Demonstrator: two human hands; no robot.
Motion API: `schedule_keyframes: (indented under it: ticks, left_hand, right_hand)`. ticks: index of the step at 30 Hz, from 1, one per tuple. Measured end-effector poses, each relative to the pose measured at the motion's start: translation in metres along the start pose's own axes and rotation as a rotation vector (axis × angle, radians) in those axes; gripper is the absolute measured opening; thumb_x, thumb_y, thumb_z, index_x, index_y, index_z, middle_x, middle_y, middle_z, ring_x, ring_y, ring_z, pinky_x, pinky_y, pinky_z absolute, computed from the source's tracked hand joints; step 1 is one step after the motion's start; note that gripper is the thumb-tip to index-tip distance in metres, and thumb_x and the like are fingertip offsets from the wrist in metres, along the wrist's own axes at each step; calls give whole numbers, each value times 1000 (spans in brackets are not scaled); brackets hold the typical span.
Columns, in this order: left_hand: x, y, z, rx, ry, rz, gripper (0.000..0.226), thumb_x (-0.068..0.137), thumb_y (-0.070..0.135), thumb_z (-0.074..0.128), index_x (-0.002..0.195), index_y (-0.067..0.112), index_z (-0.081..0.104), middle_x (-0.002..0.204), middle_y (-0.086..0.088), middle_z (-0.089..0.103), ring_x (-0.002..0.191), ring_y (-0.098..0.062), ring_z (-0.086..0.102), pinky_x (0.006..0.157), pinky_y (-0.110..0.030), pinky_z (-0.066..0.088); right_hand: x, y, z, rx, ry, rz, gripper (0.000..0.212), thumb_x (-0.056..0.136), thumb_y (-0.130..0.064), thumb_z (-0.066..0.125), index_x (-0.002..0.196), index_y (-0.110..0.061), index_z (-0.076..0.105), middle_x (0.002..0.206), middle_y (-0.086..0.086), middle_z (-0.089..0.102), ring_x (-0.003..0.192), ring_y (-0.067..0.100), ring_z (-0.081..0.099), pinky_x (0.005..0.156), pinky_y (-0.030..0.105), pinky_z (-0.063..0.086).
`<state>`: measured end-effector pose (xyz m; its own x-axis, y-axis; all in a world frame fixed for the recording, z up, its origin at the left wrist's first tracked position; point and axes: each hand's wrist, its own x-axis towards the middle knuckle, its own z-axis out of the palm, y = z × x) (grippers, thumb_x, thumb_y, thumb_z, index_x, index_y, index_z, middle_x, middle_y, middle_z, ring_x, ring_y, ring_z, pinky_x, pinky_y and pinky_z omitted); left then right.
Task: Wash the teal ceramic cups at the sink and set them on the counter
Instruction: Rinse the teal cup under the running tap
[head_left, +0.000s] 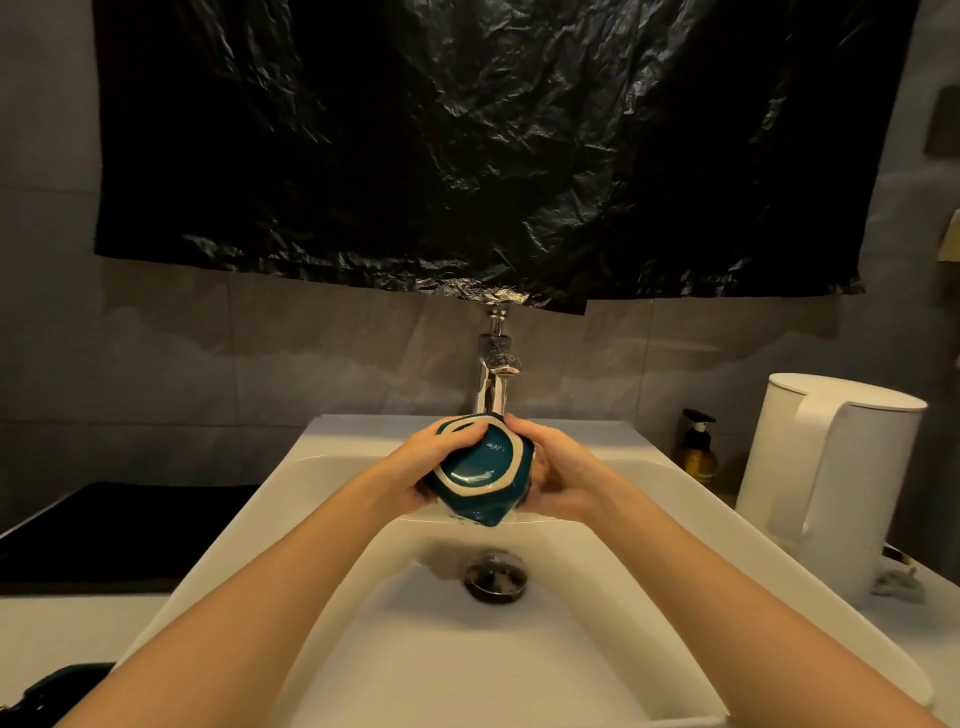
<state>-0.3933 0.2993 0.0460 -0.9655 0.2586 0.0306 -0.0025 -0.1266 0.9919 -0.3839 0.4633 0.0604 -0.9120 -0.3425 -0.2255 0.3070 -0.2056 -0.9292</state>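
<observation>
While under tap (495, 385), teal cup (479, 470) tilted, ringed end twd cam, both hands (427, 464) (563, 480) curled round it.

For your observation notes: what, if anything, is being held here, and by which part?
The teal cup, gripped by its sides between the left hand and the right hand.

I see a crinkled black plastic sheet (467, 145) hung across the wall, top-ctr. Its lower edge sits just above the chrome tap (492, 384). Grey tile wall (208, 353) runs behind, below the sheet. R side: tall white kettle (831, 483) w/ lid & handle, upright on the counter (930, 639). Just L of it, nearer the wall, is an amber pump bottle (698, 449) w/ black pump head. By the kettle's base, R, there's a small grey crumpled item (896, 584); can't tell what it is. L side: flat black panel (114, 530) reaching back to the wall.
</observation>
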Motion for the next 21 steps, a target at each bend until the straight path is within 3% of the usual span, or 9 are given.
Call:
schedule_keyframes:
  ticks: [4,7,11,14,16,19,21]
  left_hand:
    - [-2,7,-6,-42,29,4,27,84,31,68,107,19,64,97,-7,72,88,-22,67,81,-35,53]
    - [-5,8,-6,29,-19,-4,32,83,30,69,113,20,61,102,-9,72,94,-25,68,85,-37,53]
    - [-4,3,3,58,-79,-28,38,85,28,67,120,16,59,115,-15,67,106,-30,64,93,-41,51]
    - [-6,8,8,-61,-25,-6,19,89,22,62,105,13,67,100,-12,71,88,-24,68,83,-36,53]
    - [-8,11,8,-187,81,-83,11,88,24,62,92,16,69,85,-7,73,78,-21,68,73,-33,54]
    - [-10,15,4,-323,234,-218,30,83,38,66,101,13,65,99,-12,69,90,-30,63,71,-39,52]
    - [-10,17,3,-355,281,-234,32,85,40,65,99,12,62,97,-13,66,85,-32,61,64,-40,49]
  right_hand:
    - [1,0,-3,133,-77,-71,36,87,-22,62,119,-5,58,99,12,71,96,28,66,84,39,52]
    - [4,4,3,66,-33,-12,40,84,-35,67,113,-8,64,99,12,72,95,29,67,88,40,53]
    - [3,6,6,16,117,54,45,77,-51,70,91,-8,69,84,10,74,81,26,69,78,36,56]
    - [1,4,4,92,60,-43,34,86,-41,64,92,-8,68,79,8,73,75,23,69,70,32,56]
    - [3,4,3,206,-21,-99,29,92,-32,58,102,-6,65,84,10,72,83,23,67,77,32,55]
    - [7,5,5,277,-159,-150,32,97,-20,49,122,-3,58,113,15,67,112,26,60,94,36,49]
    - [8,5,7,226,-230,-198,38,95,-15,50,132,-4,52,127,17,60,120,28,55,99,38,47]
